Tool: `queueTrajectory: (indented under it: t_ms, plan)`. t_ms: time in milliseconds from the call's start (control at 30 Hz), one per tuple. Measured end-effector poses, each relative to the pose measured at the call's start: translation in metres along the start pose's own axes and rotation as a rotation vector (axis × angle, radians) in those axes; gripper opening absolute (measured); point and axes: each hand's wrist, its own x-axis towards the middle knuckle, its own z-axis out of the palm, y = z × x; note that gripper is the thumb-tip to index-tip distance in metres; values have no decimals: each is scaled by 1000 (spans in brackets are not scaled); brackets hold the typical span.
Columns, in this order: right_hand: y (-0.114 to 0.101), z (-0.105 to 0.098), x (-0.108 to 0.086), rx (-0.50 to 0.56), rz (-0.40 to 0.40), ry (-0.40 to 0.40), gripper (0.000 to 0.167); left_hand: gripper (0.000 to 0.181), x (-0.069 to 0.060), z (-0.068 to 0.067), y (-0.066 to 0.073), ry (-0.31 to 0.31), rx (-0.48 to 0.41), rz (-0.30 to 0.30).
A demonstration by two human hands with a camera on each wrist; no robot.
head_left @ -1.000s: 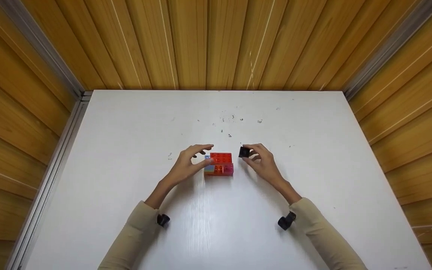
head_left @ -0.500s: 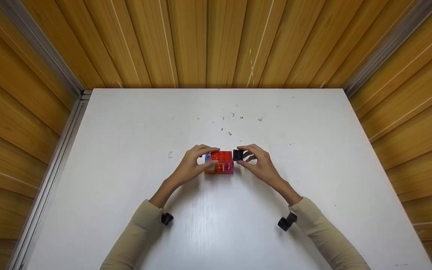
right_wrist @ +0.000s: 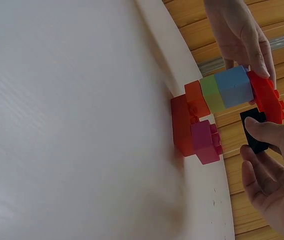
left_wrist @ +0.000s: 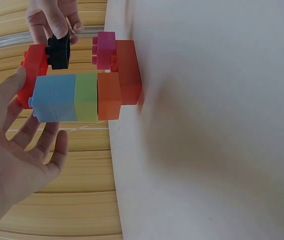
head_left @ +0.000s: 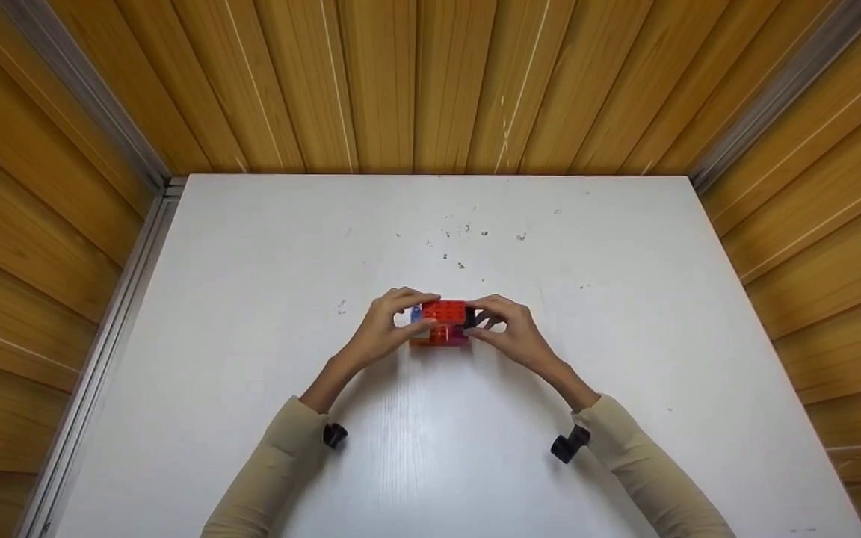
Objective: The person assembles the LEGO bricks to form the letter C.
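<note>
A stack of toy building blocks stands on the white table: a red-orange base block [left_wrist: 128, 72], then orange [left_wrist: 109, 96], green [left_wrist: 85, 97] and blue [left_wrist: 54, 98] blocks, one above another. Across the top lies a long red block [head_left: 444, 311], jutting past the column. My left hand [head_left: 386, 321] pinches this red block at its left end, between thumb and fingers. My right hand [head_left: 513, 329] pinches a small black block [right_wrist: 254, 131] against the underside of the red block's overhanging end. Below it, a magenta block [right_wrist: 205, 141] sits on the base's other end, apart from the black one.
The white table [head_left: 251, 246] bears small dark marks behind the stack. Wood-panelled walls [head_left: 378, 90] enclose its back and sides. A black wrist camera [head_left: 569, 444] shows at the right sleeve, another black camera [head_left: 335, 435] at the left.
My right hand has moved left, bringing the black block from beside the stack to under the red block's right end. My left hand has moved slightly right and closed on the red block.
</note>
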Motion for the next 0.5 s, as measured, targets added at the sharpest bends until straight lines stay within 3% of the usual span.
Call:
queueTrajectory:
  t_ms: [300, 500]
  plan:
    - [3, 2, -1, 46, 25, -6, 39, 42, -1, -1, 0, -5, 11, -5]
    - [28, 10, 0, 63, 34, 42, 41, 43, 1, -1, 2, -22, 13, -22]
